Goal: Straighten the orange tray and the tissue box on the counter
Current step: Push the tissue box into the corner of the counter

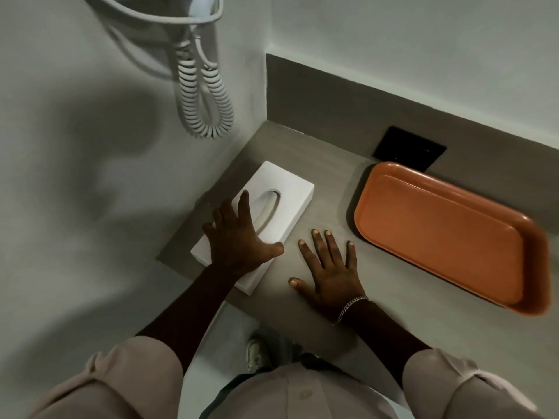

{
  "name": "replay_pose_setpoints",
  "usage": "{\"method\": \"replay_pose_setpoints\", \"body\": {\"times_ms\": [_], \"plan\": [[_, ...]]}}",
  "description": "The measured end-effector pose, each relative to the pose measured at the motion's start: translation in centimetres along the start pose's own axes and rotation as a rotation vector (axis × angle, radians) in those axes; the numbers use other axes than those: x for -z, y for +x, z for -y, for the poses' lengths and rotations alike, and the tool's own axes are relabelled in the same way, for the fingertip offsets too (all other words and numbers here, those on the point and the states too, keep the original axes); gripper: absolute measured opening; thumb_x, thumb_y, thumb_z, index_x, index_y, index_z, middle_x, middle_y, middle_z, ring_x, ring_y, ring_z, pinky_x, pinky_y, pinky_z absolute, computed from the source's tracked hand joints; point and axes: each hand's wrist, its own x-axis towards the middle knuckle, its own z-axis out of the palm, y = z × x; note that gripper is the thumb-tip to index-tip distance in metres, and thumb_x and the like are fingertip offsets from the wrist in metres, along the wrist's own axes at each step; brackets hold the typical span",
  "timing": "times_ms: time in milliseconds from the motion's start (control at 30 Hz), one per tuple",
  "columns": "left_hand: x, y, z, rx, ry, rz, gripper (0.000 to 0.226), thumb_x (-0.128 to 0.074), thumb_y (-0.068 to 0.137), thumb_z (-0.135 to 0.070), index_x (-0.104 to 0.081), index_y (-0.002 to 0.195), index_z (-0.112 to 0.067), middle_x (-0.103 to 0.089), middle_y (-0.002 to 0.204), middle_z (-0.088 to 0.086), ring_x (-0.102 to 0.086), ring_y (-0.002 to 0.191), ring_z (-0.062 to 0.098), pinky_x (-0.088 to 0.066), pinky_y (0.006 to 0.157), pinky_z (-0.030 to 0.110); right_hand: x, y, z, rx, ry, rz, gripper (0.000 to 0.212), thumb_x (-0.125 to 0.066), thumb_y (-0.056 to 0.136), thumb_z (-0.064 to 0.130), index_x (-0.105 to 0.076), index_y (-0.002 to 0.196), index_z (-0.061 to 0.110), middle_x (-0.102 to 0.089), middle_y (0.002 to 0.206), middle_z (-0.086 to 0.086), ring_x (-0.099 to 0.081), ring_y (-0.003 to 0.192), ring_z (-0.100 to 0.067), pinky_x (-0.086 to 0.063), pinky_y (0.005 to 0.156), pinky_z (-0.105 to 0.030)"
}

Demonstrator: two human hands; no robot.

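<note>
A white tissue box with an oval slot lies on the grey counter, close to the left wall. My left hand rests flat on the box's near half, fingers spread, thumb at its right edge. My right hand lies flat on the bare counter between the box and the tray, fingers apart, holding nothing. The orange tray lies empty to the right, its long side roughly along the back wall, its near right corner reaching the counter's front edge.
A coiled grey cord hangs on the left wall above the counter's corner. A black wall plate sits in the backsplash behind the tray. The counter's front edge runs just below my wrists, with my shoe on the floor beneath.
</note>
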Motion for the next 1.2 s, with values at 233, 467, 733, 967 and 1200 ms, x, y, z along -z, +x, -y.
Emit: {"method": "replay_pose_setpoints", "body": {"times_ms": [233, 467, 733, 967, 1200], "plan": [[0.5, 3.9, -0.2, 0.04, -0.04, 0.024, 0.127, -0.07, 0.048, -0.074, -0.007, 0.149, -0.028, -0.026, 0.156, 0.022, -0.028, 0.141, 0.047, -0.026, 0.111, 0.066, -0.4, 0.0, -0.1, 0.008, 0.004, -0.022, 0.084, -0.022, 0.091, 0.08, -0.013, 0.159, 0.031, -0.008, 0.169, -0.007, 0.0, 0.156, -0.029, -0.002, 0.119, -0.066], [1.0, 6.8, -0.5, 0.02, -0.021, 0.042, 0.126, -0.075, 0.053, -0.07, -0.006, 0.15, -0.029, -0.022, 0.157, 0.024, -0.019, 0.144, 0.048, -0.016, 0.113, 0.069, -0.4, 0.1, -0.1, 0.006, -0.001, -0.024, 0.084, -0.024, 0.091, 0.08, -0.019, 0.158, 0.029, -0.013, 0.168, -0.008, -0.005, 0.155, -0.03, -0.009, 0.117, -0.068], [1.2, 5.6, 0.7, -0.057, -0.048, 0.043, 0.122, -0.061, 0.059, -0.082, -0.014, 0.152, -0.02, -0.018, 0.16, 0.023, -0.02, 0.146, 0.045, -0.02, 0.114, 0.066, 0.3, 0.3, 0.0, 0.012, -0.003, 0.037, 0.087, -0.017, 0.089, 0.081, -0.01, 0.159, 0.03, -0.001, 0.169, -0.007, 0.006, 0.155, -0.029, 0.001, 0.119, -0.066], [0.4, -2.0, 3.9, -0.302, -0.151, -0.133, 0.091, -0.034, 0.087, -0.067, -0.02, 0.153, -0.007, -0.01, 0.164, 0.021, -0.004, 0.152, 0.041, -0.01, 0.121, 0.062, 4.4, 4.3, 1.7, 0.203, 0.163, -0.056, 0.086, -0.03, 0.092, 0.07, -0.001, 0.16, 0.025, 0.008, 0.168, -0.01, 0.014, 0.153, -0.027, 0.006, 0.122, -0.053], [-1.2, -5.2, 6.7, -0.368, 0.031, -0.102, 0.084, -0.028, 0.094, -0.063, -0.016, 0.154, -0.005, -0.008, 0.163, 0.023, -0.003, 0.152, 0.04, -0.013, 0.122, 0.059, 6.3, 8.8, 4.1, 0.408, -0.034, -0.107, 0.091, -0.063, 0.087, 0.034, -0.01, 0.159, 0.018, -0.004, 0.168, -0.016, -0.002, 0.154, -0.036, -0.011, 0.12, -0.063]]}}
